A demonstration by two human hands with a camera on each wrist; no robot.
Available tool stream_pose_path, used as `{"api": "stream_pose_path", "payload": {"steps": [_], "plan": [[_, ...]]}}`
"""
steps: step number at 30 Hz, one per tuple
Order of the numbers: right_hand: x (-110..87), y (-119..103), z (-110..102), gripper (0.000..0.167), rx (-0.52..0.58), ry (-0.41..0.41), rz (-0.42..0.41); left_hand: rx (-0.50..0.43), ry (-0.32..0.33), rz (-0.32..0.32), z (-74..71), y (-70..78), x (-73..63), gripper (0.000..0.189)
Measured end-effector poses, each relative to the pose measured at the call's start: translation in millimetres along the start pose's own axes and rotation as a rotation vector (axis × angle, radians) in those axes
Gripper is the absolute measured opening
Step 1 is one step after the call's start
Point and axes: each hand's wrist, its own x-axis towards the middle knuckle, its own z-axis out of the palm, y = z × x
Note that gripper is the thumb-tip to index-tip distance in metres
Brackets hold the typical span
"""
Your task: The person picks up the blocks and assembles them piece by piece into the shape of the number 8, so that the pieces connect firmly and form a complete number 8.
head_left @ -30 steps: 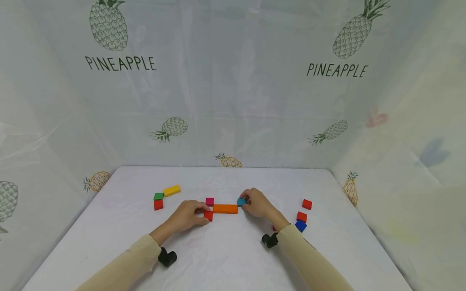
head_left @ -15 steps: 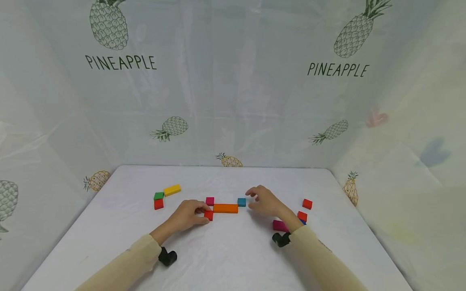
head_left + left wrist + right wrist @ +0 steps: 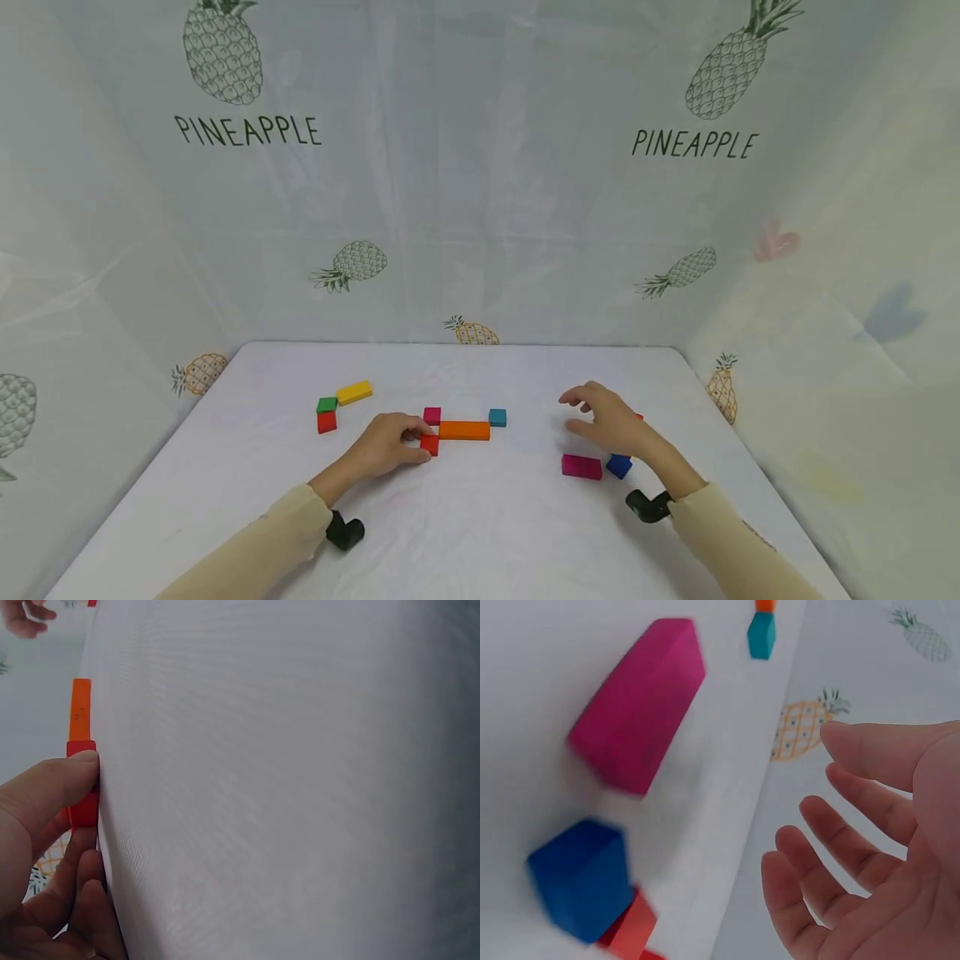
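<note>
Pinching red block point(image 3: 430, 447) with left hand point(image 3: 388, 442); with right hand point(image 3: 609, 418) wide, nearer magenta block point(image 3: 581, 467), lying crosswise lower in frame.

Wears a left sleeve point(image 3: 251, 542) and a right sleeve point(image 3: 731, 542) of pale cream-yellow, the latter with thin dark marking point(image 3: 759, 536). Has also a black left wrist device point(image 3: 347, 532) and black right wrist device point(image 3: 647, 506), both round-ended.

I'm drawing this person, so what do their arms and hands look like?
The arms have long cream sleeves. The left sleeve looks plain; the right sleeve has a thin dark marking. The left hand and right hand wear no gloves. Near the cuffs are stubby black gadgets: a left wrist camera and a right wrist camera.
</note>
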Motion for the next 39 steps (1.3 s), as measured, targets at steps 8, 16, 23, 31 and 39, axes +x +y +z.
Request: {"api": "stream_pose_path", "payload": {"steps": [8, 16, 23, 31, 39], "plan": [[-34.9, 32, -13, 0.032, -0.042, 0.032, 0.014, -0.002, 0.004, -0.001, 1.1, 0.0, 0.6, 0.029], [-58.7, 59, -19, 0.032, -0.067, 0.082, 0.002, -0.006, 0.003, 0.001, 1.3, -0.8, 1.2, 0.028], [-71.5, 73, -17, 0.033, -0.062, 0.083, 0.022, -0.004, 0.005, -0.011, 1.0, 0.8, 0.5, 0.028], [-77.4, 80, -13, 0.036, -0.06, 0.073, 0.032, -0.012, 0.002, -0.013, 1.7, -0.7, 1.4, 0.028], [-77.3, 85, -7, 0.036, -0.039, 0.085, -0.007, -0.015, -0.003, -0.013, 1.6, -1.9, 1.4, 0.028]]}}
